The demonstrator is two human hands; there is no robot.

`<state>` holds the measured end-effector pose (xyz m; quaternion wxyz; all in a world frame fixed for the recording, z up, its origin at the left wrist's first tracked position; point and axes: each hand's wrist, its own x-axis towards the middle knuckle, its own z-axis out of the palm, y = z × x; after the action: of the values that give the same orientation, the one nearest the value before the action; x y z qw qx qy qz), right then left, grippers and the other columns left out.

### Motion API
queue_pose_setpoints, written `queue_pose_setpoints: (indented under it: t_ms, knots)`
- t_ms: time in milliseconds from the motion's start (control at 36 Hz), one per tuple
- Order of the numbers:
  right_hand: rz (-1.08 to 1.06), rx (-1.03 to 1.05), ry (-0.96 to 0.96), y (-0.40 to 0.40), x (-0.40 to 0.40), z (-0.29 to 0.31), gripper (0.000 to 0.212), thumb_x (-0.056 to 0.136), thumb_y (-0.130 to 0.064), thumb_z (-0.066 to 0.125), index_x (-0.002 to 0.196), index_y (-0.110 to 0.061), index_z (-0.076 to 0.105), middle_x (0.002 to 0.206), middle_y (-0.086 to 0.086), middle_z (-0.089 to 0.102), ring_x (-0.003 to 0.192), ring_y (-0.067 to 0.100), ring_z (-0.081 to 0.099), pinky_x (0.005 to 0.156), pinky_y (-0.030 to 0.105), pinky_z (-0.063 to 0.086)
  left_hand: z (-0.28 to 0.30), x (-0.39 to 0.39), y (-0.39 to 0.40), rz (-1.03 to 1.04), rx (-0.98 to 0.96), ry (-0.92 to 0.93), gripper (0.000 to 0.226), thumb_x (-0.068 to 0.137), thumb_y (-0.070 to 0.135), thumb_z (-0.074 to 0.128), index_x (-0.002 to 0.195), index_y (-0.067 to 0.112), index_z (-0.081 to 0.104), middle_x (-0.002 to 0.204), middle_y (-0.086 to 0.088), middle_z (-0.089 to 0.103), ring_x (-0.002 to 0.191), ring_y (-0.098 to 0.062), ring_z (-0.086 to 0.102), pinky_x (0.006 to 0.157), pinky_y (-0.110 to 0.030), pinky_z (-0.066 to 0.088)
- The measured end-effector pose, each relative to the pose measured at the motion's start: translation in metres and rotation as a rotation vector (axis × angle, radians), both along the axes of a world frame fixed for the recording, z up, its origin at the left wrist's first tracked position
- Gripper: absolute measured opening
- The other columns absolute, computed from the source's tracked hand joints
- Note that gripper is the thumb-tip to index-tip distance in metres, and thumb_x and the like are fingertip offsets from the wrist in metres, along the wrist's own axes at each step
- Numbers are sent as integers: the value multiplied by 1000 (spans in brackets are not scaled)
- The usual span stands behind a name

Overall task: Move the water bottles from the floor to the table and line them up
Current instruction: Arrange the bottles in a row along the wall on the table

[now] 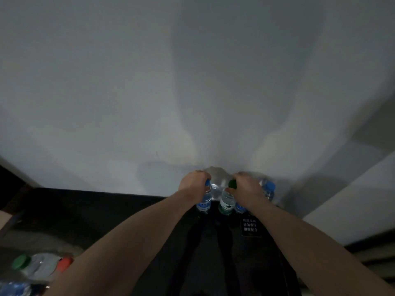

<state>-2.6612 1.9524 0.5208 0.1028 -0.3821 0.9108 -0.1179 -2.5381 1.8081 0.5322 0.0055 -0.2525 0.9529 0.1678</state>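
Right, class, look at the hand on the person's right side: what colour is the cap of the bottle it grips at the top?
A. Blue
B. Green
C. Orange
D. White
B. The right hand curls round the neck of the green-capped bottle, whose dark green cap shows at the thumb; the left hand holds a blue-capped bottle.

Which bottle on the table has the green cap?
The green-capped bottle, gripped at the top by the right hand. It has a green label; the bottle in the left hand and the far-right bottle have blue caps.
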Motion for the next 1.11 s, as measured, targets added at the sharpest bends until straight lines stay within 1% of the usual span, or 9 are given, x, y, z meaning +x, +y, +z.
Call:
queue_pose_setpoints:
  t_ms: [222, 333, 472, 556, 667, 750, 833, 1000, 1111]
  knots:
    - [-19, -20, -25, 6, -8, -13, 32, 91, -29, 72, 116, -12, 62, 115, 7, 64, 101, 25, 63, 89, 39, 53, -9, -19, 9, -58, -35, 12, 31, 90, 3, 62, 117, 16, 70, 110, -9, 70, 97, -29, 65, 82, -36, 54]
    - [3, -20, -22, 3, -8, -15, 29, 90, -26, 72, 113, -11, 63, 115, 9, 65, 102, 26, 64, 89, 37, 52, -12, -26, 15, -65, -41, 11, 33, 91, 3, 61, 120, 17, 69, 114, -10, 69, 102, -30, 64, 87, -38, 54]
    - [-9, -63, -26, -3, -10, -7, 19, 89, -26, 74, 95, -12, 62, 101, 8, 64, 89, 25, 63, 72, 34, 49, -15, -30, 21, -46, 6, 10, 28, 92, 3, 61, 115, 16, 70, 112, -9, 70, 98, -29, 65, 88, -38, 55]
    - [2, -43, -9, -5, -12, -2, 11, 88, -21, 69, 84, -16, 61, 94, 7, 66, 76, 22, 60, 57, 29, 37, -16, -32, 21, 9, 42, 18, 28, 92, 6, 62, 117, 13, 70, 117, -10, 69, 101, -30, 64, 89, -38, 55]
    - [13, -43, 3, -3, -11, -1, 13, 87, -14, 65, 79, -19, 57, 90, 7, 66, 71, 21, 57, 60, 28, 35, -14, -32, 19, 17, 69, 22, 37, 91, 1, 62, 125, 13, 66, 122, -11, 67, 106, -31, 64, 93, -38, 54]
    - [26, -54, -7, 0, -10, -2, 2, 87, -12, 64, 85, -14, 64, 92, 9, 67, 80, 27, 64, 63, 29, 36, -10, -32, 19, 14, 81, 12, 42, 91, -3, 59, 129, 13, 64, 124, -12, 67, 108, -32, 64, 93, -38, 54]
    - [31, -52, -5, 3, -8, -3, 6, 88, -13, 65, 93, -12, 68, 95, 9, 69, 84, 27, 65, 63, 27, 35, -8, -29, 23, 5, 66, 2, 44, 91, -4, 60, 131, 14, 63, 123, -11, 67, 108, -31, 65, 92, -37, 53]
    - [31, -66, -28, 8, 0, 5, 7, 89, -12, 66, 95, -12, 69, 93, 10, 70, 79, 25, 65, 61, 30, 42, 0, -17, 26, 11, 78, -11, 34, 88, -1, 61, 118, 15, 67, 116, -10, 67, 100, -30, 65, 86, -38, 55]
    - [15, -22, -56, 16, 11, 14, 15, 93, -19, 62, 108, -17, 68, 100, 7, 70, 85, 24, 66, 63, 30, 48, 10, -2, 24, 52, 105, 3, 38, 92, 6, 66, 129, 19, 65, 127, -6, 65, 109, -27, 65, 95, -38, 54]
